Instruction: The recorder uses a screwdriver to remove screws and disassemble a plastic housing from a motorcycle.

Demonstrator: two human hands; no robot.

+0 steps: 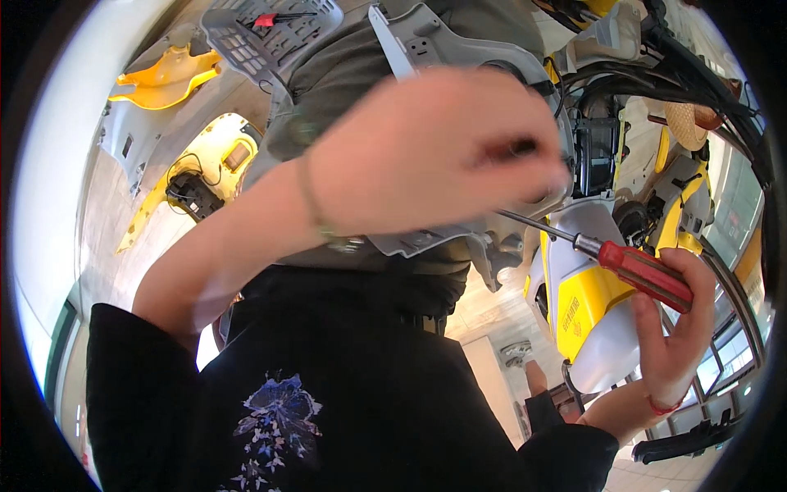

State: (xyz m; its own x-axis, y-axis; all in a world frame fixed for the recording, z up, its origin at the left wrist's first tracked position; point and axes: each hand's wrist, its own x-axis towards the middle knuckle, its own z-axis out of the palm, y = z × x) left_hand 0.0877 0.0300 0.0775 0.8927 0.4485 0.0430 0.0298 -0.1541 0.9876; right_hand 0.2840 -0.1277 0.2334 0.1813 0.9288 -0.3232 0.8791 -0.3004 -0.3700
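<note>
Left forearm (238,221): slants up from a bent elbow at the left, across the front of the body
Left grip (434,156): blurred, high in the middle, fingers curled, thumb close to them
Right forearm (619,410): low on the right, partly in view
Right wrist (666,394): hand turned upward from it
Right grip (676,328): raised, digits closed, well apart from the left

Glossy, seemingly plastic screwdriver handle (648,276), smooth metal shaft (537,225)
</note>
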